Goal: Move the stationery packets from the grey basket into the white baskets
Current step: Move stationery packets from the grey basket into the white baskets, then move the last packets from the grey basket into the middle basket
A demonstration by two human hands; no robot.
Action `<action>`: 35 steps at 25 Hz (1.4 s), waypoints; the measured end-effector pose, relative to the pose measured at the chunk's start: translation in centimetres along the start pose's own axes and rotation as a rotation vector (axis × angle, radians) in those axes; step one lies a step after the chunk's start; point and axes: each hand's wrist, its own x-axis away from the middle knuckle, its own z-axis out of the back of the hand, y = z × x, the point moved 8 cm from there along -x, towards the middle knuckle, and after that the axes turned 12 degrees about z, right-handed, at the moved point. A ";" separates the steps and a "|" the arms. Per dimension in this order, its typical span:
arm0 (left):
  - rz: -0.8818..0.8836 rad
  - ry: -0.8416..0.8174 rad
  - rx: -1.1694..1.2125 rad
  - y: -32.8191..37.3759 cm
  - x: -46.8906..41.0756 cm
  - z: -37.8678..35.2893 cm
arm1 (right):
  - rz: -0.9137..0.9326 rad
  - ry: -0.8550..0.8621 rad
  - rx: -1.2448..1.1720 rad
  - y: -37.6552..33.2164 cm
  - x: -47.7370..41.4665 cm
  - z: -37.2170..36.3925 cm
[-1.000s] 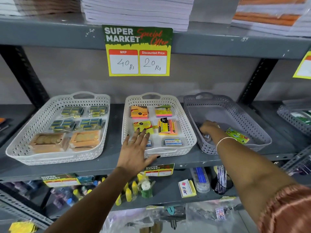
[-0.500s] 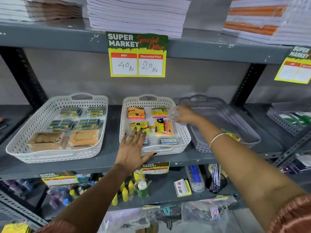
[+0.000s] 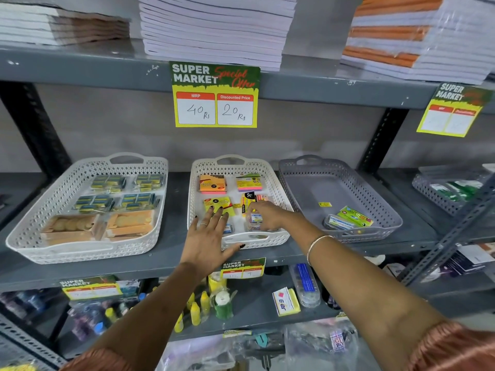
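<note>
Right grip (image 3: 263, 215) closed around a small clear packet (image 3: 254, 220), low over the front right corner of the middle white basket (image 3: 278, 183), just short of setting down (release looks like the step in hand). Left grip (image 3: 207, 236) open, fingers spread flat, palm over the front rim of that same basket, steadying it, holding nothing. Outward to the right: grey basket (image 3: 375, 194), just beside the middle one, with two packets left (image 3: 348, 222) in its front right corner, long axes running roughly left to right, slightly skewed. Right side nearer by far; next reach probably rightward across the shared rims. Further left, second white basket (image 3: 53, 199), well apart from both grips.
</note>
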 end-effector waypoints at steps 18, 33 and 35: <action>0.004 0.002 0.001 -0.1 -0.1 -0.1 | -0.813 -0.004 0.287 15.4 12.6 4.3; -0.010 0.011 -0.027 -2.2 -0.1 0.3 | -0.353 0.384 0.204 3.1 3.4 10.3; 0.021 0.001 -0.030 -3.5 0.1 0.1 | -0.123 0.346 0.172 -1.9 0.8 8.6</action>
